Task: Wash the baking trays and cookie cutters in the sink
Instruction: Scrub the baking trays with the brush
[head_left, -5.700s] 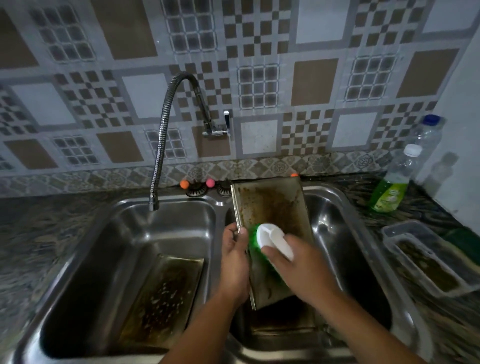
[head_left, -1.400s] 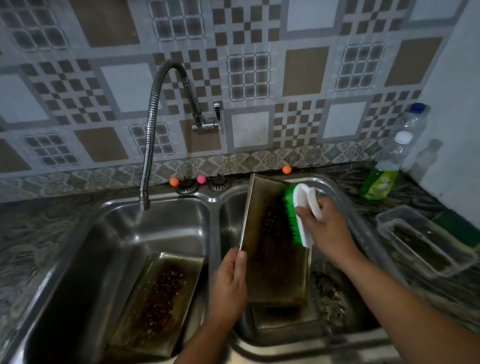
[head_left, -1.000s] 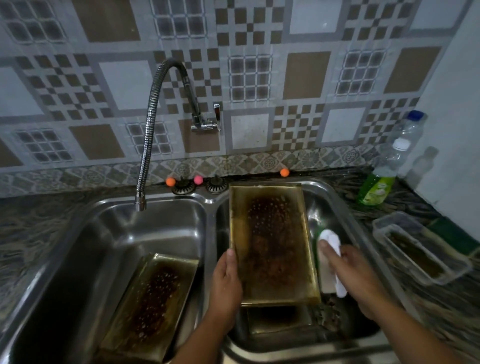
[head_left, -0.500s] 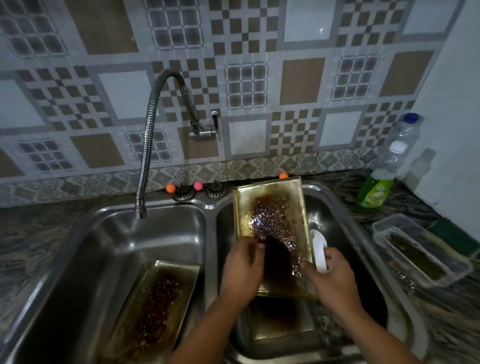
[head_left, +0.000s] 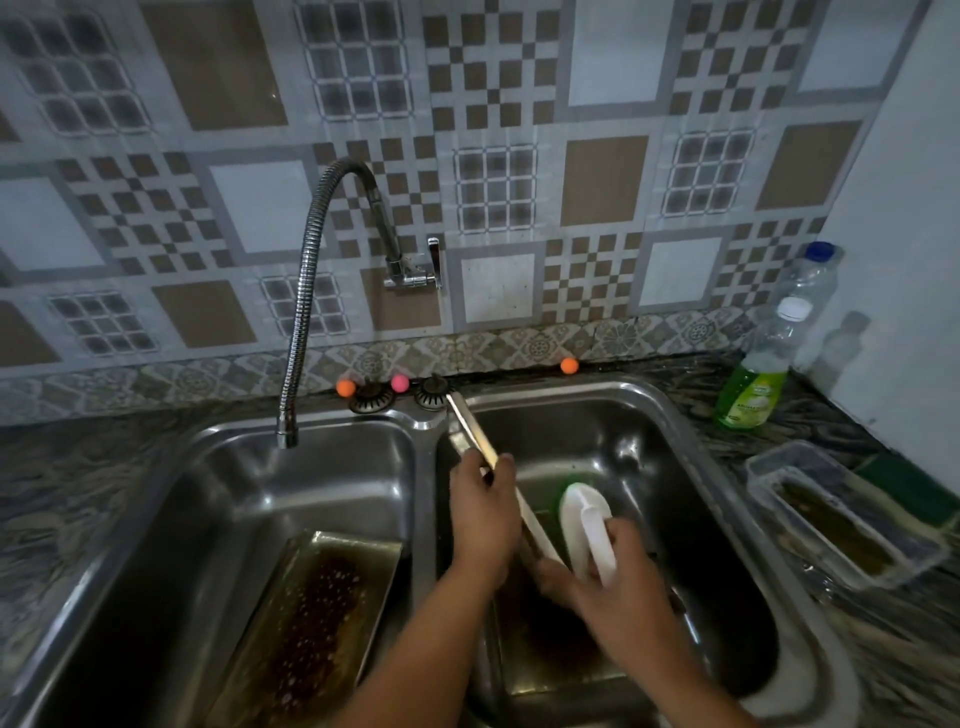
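Observation:
My left hand (head_left: 483, 519) grips a greasy baking tray (head_left: 475, 434) stood on edge over the right sink basin (head_left: 644, 447), so only its thin rim shows. My right hand (head_left: 618, 587) holds a white scrub brush (head_left: 589, 519) with green bristles against the tray's right face. Another burnt, greasy tray (head_left: 317, 629) leans in the left sink basin (head_left: 218, 499). A third tray (head_left: 550, 654) lies at the bottom of the right basin under my arms. No cookie cutters show.
A flexible metal tap (head_left: 306, 291) hangs over the left basin, not running. A green dish soap bottle (head_left: 753, 384) and a clear bottle (head_left: 813, 286) stand at the back right. A plastic tub (head_left: 831, 519) with murky liquid sits on the right counter.
The held tray turned from facing me to edge-on, leaning left. My right hand brought the brush up against its right face; my left hand shifted onto its upper edge.

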